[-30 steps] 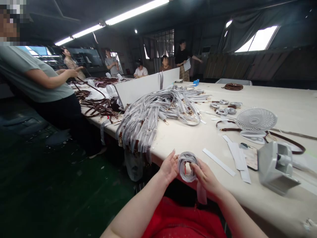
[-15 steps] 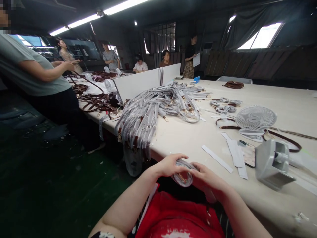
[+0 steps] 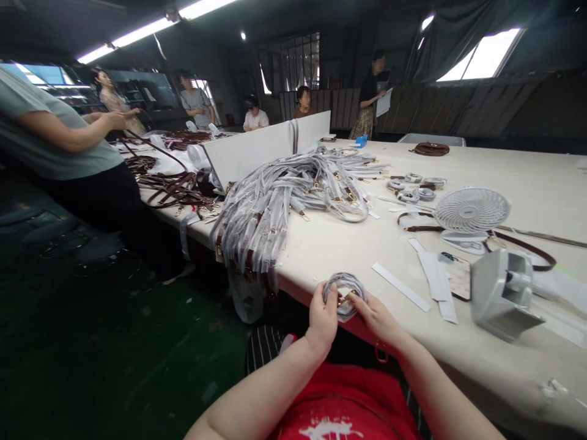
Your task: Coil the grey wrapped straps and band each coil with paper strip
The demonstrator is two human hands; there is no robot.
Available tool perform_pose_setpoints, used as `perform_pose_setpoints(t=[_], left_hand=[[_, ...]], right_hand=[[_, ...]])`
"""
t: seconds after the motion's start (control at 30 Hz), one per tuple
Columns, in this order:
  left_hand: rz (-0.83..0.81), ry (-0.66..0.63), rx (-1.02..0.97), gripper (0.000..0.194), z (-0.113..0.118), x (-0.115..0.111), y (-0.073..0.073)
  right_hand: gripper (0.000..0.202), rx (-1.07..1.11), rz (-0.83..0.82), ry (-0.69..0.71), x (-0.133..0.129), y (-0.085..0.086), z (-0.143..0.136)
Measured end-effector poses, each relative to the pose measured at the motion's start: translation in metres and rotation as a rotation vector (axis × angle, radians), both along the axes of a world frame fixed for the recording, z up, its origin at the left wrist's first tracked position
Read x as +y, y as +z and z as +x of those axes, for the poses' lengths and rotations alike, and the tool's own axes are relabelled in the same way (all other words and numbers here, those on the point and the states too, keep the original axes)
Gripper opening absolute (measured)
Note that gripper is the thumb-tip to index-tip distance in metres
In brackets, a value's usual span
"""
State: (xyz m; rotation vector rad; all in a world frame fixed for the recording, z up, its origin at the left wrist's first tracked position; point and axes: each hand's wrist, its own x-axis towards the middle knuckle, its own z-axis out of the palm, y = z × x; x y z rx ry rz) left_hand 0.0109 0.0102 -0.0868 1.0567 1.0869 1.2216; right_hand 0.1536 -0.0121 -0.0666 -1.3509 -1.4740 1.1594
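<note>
A coiled strap (image 3: 345,280) in clear wrapping is between my hands at the table's front edge, its ring facing up. My left hand (image 3: 323,311) grips its left side, thumb on top. With thumb and fingers, my right hand (image 3: 372,313) holds the lower right side, near a small gold clasp. Beyond them, a large heap of plastic-wrapped straps (image 3: 275,201) with brown ends and gold clips hangs partly over the edge. Several small wrapped coils (image 3: 425,194) lie farther back on the right.
On the table (image 3: 339,250) are paper strips (image 3: 401,287), a phone (image 3: 458,278), a white fan (image 3: 472,209), a grey dispenser (image 3: 502,293) and a brown strap coil (image 3: 431,148). A white divider (image 3: 266,150) stands behind the heap. A person (image 3: 59,128) handles brown straps at left.
The coil has turned from tilted to face up and moved slightly up, with both hands now gripping its sides. The standing person at the back with papers has shifted right.
</note>
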Motion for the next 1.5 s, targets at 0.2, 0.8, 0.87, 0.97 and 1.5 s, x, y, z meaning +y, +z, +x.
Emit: perform_pose_setpoints(t=[0.2, 0.8, 0.87, 0.97, 1.5], left_hand=[[0.155, -0.536, 0.357, 0.042, -0.025, -0.002, 0.005], [-0.020, -0.682, 0.592, 0.033, -0.025, -0.063, -0.044], [-0.005, -0.698, 0.585, 0.036, -0.027, -0.065, -0.046], [-0.041, -0.671, 0.474, 0.032, -0.028, -0.066, -0.049], [-0.283, -0.607, 0.296, 0.045, -0.037, -0.060, -0.060]], right_hand=[[0.045, -0.018, -0.293, 0.499, -0.016, 0.003, 0.027], [0.014, -0.584, -0.397, 0.285, -0.077, -0.044, -0.005], [0.015, -0.603, -0.415, 0.267, -0.082, -0.048, -0.012], [0.017, -0.578, -0.428, 0.275, -0.082, -0.043, -0.008], [0.023, -0.979, 0.075, -0.469, -0.001, -0.022, 0.111]])
